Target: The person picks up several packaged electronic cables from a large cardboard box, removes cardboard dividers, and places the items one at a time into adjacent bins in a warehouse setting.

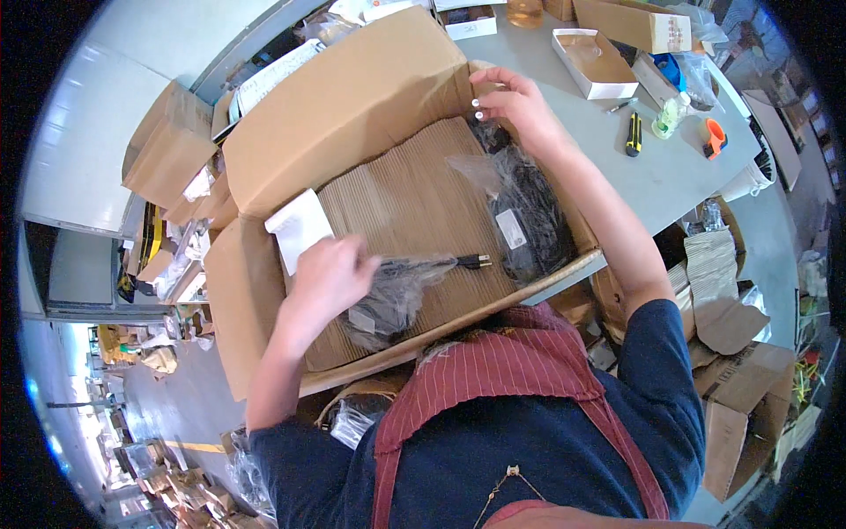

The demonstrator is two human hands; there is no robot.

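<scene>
An open cardboard box [352, 106] stands in front of me, lined with ribbed brown cardboard [397, 194]. My left hand [330, 275] is over its left part, beside a white paper sheet [301, 227]. Motion blurs its bent fingers, so a grip cannot be made out. Just right of that hand lies a clear bag with a dark cable [388, 304], its black plug [474, 261] sticking out. At the far right corner, my right hand [520, 106] has its fingers apart by the box wall. Below it sit black items in clear plastic [533, 225] along the right side.
On the grey table [608, 185] at right are a yellow-black utility knife [634, 134], a small bottle [671, 115], an orange tape dispenser [714, 138] and a shallow white box [595, 63]. Cartons [749, 414] stand at lower right, another carton [167, 145] at left.
</scene>
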